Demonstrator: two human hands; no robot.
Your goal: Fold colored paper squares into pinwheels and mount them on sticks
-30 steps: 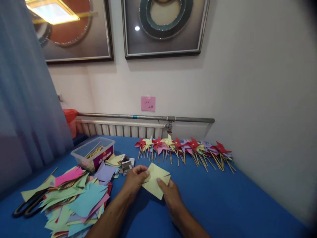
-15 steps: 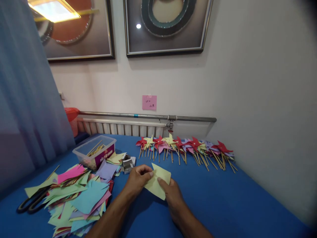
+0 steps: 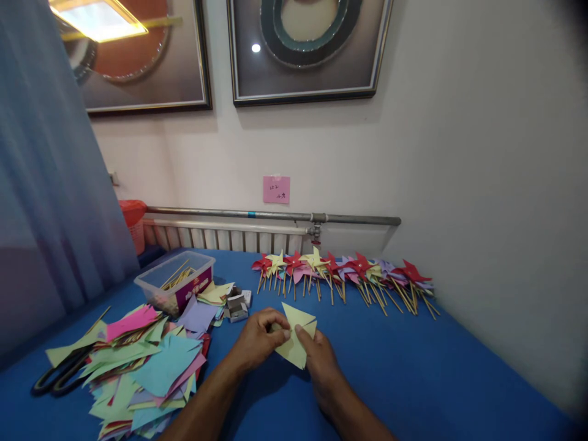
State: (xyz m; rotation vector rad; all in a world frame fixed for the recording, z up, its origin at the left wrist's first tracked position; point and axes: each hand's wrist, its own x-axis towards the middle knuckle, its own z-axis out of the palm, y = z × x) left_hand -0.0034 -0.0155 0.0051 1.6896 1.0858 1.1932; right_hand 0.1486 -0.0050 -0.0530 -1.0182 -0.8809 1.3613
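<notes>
Clamping yellow paper (image 3: 294, 350) in left hand (image 3: 257, 340) and right hand (image 3: 320, 358), short of far edge of tabletop (image 3: 404, 367); best bending loosely, uncreased.

A blue-covered table (image 3: 413, 380) is lined along its far side with paper pinwheels (image 3: 315, 260), their sticks (image 3: 331, 293) pointed toward the near side. At the left, a clear plastic tub (image 3: 196, 285) is set near a small open cardboard box (image 3: 237, 307). Nearer, coloured cut paper (image 3: 168, 361) is heaped, and black-handled scissors (image 3: 78, 358) are partly covered by it.
</notes>
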